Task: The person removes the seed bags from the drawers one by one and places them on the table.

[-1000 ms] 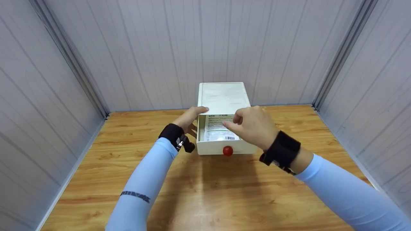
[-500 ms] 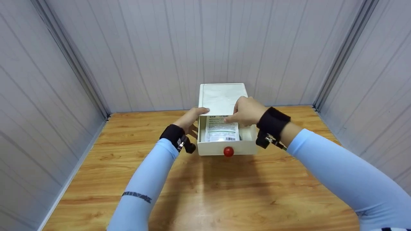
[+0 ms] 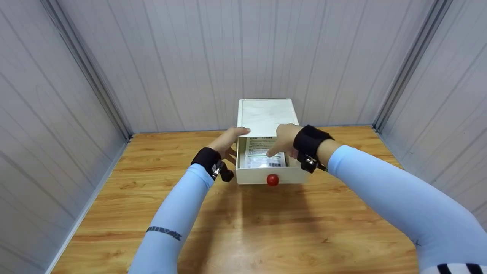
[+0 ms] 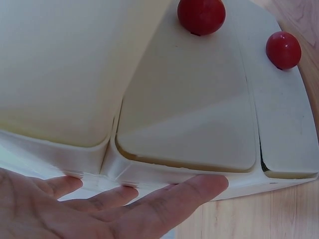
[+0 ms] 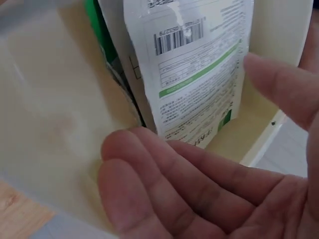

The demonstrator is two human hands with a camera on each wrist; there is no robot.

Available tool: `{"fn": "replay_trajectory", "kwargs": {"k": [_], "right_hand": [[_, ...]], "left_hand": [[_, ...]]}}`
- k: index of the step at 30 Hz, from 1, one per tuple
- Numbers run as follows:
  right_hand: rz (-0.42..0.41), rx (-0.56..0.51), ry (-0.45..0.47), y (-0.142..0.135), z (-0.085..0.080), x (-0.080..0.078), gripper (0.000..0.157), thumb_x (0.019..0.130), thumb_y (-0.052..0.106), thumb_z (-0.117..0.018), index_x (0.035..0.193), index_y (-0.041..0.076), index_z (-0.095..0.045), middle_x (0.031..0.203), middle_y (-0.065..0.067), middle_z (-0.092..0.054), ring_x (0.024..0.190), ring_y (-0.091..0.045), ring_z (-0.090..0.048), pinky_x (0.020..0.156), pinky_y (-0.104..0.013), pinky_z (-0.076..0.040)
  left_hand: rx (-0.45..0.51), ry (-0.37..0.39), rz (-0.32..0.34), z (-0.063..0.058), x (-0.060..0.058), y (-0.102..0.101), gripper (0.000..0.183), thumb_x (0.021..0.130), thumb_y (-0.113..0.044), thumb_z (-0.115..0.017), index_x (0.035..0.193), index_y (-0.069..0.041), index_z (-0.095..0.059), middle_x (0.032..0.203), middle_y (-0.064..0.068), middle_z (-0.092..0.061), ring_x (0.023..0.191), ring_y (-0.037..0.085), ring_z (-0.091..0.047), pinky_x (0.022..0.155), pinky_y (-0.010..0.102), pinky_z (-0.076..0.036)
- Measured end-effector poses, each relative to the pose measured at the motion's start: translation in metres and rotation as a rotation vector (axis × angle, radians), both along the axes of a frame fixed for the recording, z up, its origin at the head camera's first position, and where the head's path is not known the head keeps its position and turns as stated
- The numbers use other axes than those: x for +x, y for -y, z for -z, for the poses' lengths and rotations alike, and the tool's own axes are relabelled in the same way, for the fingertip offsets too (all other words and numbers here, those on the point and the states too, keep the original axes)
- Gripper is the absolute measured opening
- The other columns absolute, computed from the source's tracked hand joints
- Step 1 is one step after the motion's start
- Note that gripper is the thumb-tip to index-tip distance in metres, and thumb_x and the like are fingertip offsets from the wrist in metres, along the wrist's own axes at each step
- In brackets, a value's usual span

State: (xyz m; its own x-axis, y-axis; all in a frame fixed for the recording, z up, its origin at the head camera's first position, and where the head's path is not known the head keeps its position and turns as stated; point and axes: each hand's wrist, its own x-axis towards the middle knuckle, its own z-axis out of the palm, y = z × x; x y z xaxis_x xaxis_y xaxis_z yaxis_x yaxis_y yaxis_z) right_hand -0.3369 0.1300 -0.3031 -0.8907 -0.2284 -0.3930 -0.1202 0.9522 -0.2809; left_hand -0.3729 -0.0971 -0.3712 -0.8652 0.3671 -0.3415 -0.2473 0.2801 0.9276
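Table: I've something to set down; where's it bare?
The table is bare from left sleeve to left wall, between the sleeves in front of the open drawer, and from right sleeve to right wall. Crowded: that drawer, by printed packet and right hand.

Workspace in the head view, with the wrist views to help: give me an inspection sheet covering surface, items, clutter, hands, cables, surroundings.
Surface: wood-grain table, shadows across it.
Items: white drawer unit, top drawer pulled out; printed packet inside; second drawer and third drawer shut.
Clutter: nothing seen.
Left hand: thumb on the unit's top edge, fingers against its side.
Right hand: reaching into the top drawer, fingers by the packet; contact unclear.
Cables: short dark strand by the right wristband, too small to identify.
Surroundings: pale panelled walls behind and on both sides.
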Motion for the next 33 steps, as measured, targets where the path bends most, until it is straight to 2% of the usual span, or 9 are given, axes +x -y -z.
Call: {"fn": "replay_trajectory", "kwargs": {"k": [3, 6, 11, 14, 16, 19, 23, 28, 33], "right_hand": [[-0.024, 0.098, 0.021, 0.003, 0.010, -0.010, 0.064, 0.095, 0.059, -0.078, 0.114, -0.001, -0.072, 0.062, 0.000, -0.060, 0.047, -0.012, -0.055, 0.046, -0.025, -0.049], [-0.058, 0.187, 0.035, 0.008, 0.018, -0.017, 0.080, 0.094, 0.070, -0.072, 0.132, 0.000, -0.070, 0.087, -0.006, -0.072, 0.058, -0.017, -0.065, 0.056, -0.030, -0.055], [-0.117, 0.304, 0.048, 0.016, 0.027, -0.021, 0.090, 0.093, 0.080, -0.066, 0.140, 0.002, -0.069, 0.135, -0.016, -0.073, 0.099, -0.029, -0.075, 0.092, -0.044, -0.062], [-0.142, 0.334, 0.045, 0.018, 0.031, -0.020, 0.089, 0.095, 0.078, -0.065, 0.140, 0.002, -0.070, 0.147, -0.018, -0.068, 0.120, -0.032, -0.070, 0.111, -0.050, -0.056], [-0.158, 0.342, 0.029, 0.018, 0.035, -0.019, 0.082, 0.096, 0.075, -0.065, 0.132, 0.001, -0.073, 0.140, -0.017, -0.072, 0.116, -0.029, -0.069, 0.111, -0.049, -0.055], [-0.160, 0.325, 0.006, 0.017, 0.040, -0.016, 0.067, 0.097, 0.070, -0.067, 0.101, 0.005, -0.078, 0.103, -0.008, -0.077, 0.086, -0.021, -0.068, 0.090, -0.040, -0.060], [-0.153, 0.287, -0.042, 0.015, 0.040, -0.009, 0.060, 0.096, 0.068, -0.070, 0.070, 0.015, -0.061, 0.066, 0.003, -0.060, 0.061, -0.014, -0.055, 0.064, -0.032, -0.051], [-0.130, 0.198, -0.097, 0.015, 0.027, 0.007, 0.059, 0.094, 0.062, -0.077, 0.063, 0.018, -0.054, 0.061, 0.005, -0.051, 0.059, -0.014, -0.050, 0.058, -0.030, -0.045], [-0.076, 0.096, -0.055, 0.012, 0.018, 0.015, 0.054, 0.095, 0.054, -0.079, 0.066, 0.018, -0.052, 0.058, 0.006, -0.050, 0.055, -0.012, -0.049, 0.054, -0.027, -0.042]], "left_hand": [[0.007, 0.002, -0.001, 0.000, -0.001, -0.001, 0.075, 0.103, -0.057, -0.054, 0.166, -0.021, -0.035, 0.162, 0.021, -0.042, 0.137, 0.062, -0.053, 0.107, 0.072, -0.053], [0.002, 0.004, -0.001, 0.000, -0.001, -0.001, 0.071, 0.103, -0.057, -0.053, 0.161, -0.019, -0.041, 0.159, 0.021, -0.046, 0.135, 0.061, -0.055, 0.104, 0.069, -0.055], [-0.003, 0.002, -0.008, 0.000, -0.002, -0.001, 0.068, 0.103, -0.057, -0.054, 0.158, -0.018, -0.045, 0.158, 0.020, -0.047, 0.134, 0.060, -0.056, 0.103, 0.068, -0.056], [0.003, 0.002, -0.011, 0.001, -0.002, 0.000, 0.070, 0.103, -0.056, -0.054, 0.162, -0.020, -0.040, 0.161, 0.020, -0.044, 0.136, 0.062, -0.053, 0.105, 0.070, -0.055], [0.003, 0.000, -0.010, 0.001, -0.002, 0.001, 0.072, 0.103, -0.056, -0.053, 0.163, -0.019, -0.040, 0.164, 0.020, -0.042, 0.138, 0.063, -0.051, 0.105, 0.072, -0.054], [0.001, -0.004, -0.009, 0.001, -0.001, 0.001, 0.072, 0.103, -0.057, -0.053, 0.163, -0.019, -0.040, 0.166, 0.019, -0.040, 0.138, 0.064, -0.050, 0.106, 0.073, -0.053], [-0.003, -0.010, -0.006, 0.000, 0.000, 0.002, 0.071, 0.103, -0.057, -0.053, 0.162, -0.019, -0.041, 0.165, 0.019, -0.041, 0.136, 0.063, -0.053, 0.106, 0.073, -0.053], [0.006, -0.001, -0.010, 0.000, 0.001, 0.001, 0.073, 0.103, -0.056, -0.054, 0.164, -0.020, -0.038, 0.170, 0.019, -0.036, 0.139, 0.064, -0.050, 0.108, 0.074, -0.051], [0.014, 0.004, -0.014, 0.001, 0.000, 0.000, 0.077, 0.102, -0.057, -0.053, 0.167, -0.021, -0.033, 0.174, 0.018, -0.029, 0.141, 0.066, -0.046, 0.109, 0.076, -0.049]]}}
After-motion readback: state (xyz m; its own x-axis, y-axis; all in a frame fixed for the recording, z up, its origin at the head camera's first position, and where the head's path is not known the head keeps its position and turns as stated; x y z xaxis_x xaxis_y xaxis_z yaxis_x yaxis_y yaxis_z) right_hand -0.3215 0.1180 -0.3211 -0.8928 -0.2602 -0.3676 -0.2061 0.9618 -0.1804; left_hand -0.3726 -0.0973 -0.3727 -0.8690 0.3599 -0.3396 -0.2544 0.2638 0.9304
